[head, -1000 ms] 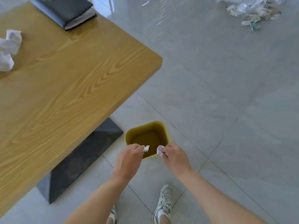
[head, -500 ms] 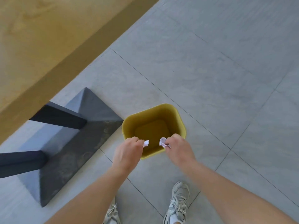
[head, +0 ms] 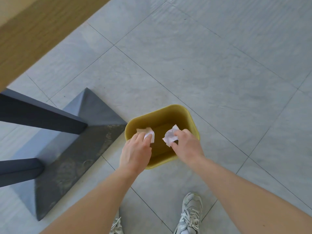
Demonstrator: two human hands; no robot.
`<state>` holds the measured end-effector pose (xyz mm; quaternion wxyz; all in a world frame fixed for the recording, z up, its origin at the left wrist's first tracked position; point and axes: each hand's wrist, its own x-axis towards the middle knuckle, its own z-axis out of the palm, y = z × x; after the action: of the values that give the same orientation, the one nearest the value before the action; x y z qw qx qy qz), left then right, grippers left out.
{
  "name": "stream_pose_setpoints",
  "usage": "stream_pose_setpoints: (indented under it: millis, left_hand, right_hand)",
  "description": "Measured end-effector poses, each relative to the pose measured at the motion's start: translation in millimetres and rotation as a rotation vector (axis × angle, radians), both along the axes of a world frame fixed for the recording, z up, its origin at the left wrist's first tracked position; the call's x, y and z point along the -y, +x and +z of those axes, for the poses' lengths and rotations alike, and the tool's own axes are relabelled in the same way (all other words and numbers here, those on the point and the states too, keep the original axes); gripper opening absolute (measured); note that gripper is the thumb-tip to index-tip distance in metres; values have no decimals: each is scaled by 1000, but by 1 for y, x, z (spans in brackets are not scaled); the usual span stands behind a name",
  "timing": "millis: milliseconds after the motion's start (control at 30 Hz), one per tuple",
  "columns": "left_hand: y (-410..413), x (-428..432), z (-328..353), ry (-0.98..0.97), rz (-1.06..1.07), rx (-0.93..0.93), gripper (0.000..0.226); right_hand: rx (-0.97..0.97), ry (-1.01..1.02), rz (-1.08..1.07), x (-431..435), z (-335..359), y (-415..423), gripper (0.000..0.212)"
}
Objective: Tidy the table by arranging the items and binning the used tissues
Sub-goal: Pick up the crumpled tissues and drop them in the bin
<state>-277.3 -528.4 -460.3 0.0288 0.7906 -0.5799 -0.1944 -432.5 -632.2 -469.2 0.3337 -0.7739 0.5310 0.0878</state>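
Tissues (head: 170,136) now lower, over bin (head: 189,115).

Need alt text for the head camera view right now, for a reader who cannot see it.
Both hands hold crumpled white tissues over an open yellow bin on a grey tiled floor: left hand with one tissue, right hand with another. A wooden table edge and its dark base sit left.

I see my left hand (head: 135,152) and right hand (head: 186,146) both over the yellow bin (head: 189,115) on the floor, each pinching a crumpled white tissue (head: 149,132) (head: 170,135). The counter (head: 25,34) edge runs at ten o'clock, its dark base (head: 70,159) at nine, touching the bin.
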Motion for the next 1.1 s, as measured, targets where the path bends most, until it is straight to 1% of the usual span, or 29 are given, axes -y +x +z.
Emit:
stream_pose_setpoints:
  millis: [33,167,400,700,900,1100]
  left_hand:
    - [0,-1,1,2,24,-2,39]
    - [2,-7,1,21,42,18,38]
    - [7,-8,5,66,32,84,51]
    - [3,-7,22,103,34,116,56]
    - [-2,-12,61,94,23,117,58]
    - [-12,-16,132,63,33,108,58]
  right_hand:
    - [-5,0,-2,1,0,0,35]
    - [-36,-20,5,1,3,-2,30]
    - [-38,-35,18,3,14,1,38]
    - [-52,-61,40,0,34,2,40]
    - [-79,-61,54,-2,77,-4,43]
    - [-87,-81,107,-8,154,-6,42]
